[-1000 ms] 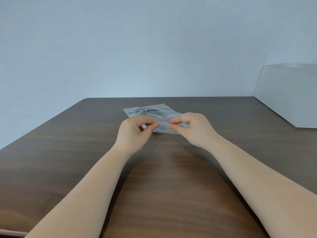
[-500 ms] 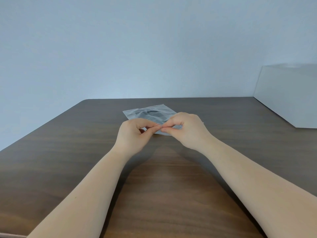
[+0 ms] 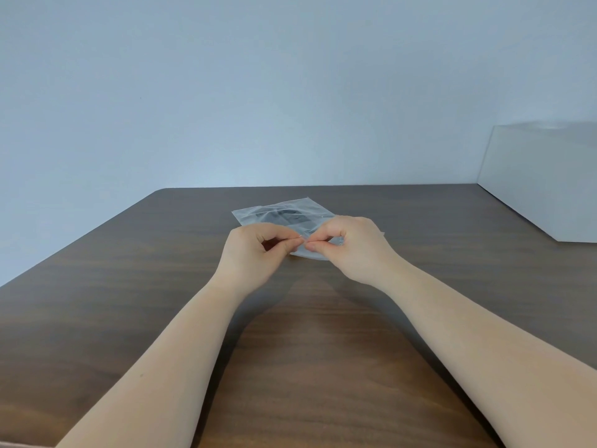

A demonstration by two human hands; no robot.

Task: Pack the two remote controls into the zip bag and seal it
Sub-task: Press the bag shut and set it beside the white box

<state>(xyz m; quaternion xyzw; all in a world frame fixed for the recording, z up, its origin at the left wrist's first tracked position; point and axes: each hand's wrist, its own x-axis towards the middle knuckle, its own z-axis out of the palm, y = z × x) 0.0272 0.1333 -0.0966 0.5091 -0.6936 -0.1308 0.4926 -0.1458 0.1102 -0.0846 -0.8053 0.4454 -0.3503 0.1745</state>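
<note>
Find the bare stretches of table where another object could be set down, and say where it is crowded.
Free: the table left of the left hand, and between the right hand and the white box. Crowded: the centre, where both hands pinch the zip bag.

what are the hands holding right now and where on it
Both hands, left and right, pinch the zip bag at its near edge, fingertips almost meeting at the middle. Dark shapes show inside it.

right hand [image 3: 350,245] | slid leftward along zip bag [image 3: 284,215] edge (now meeting left hand [image 3: 255,250])
</note>
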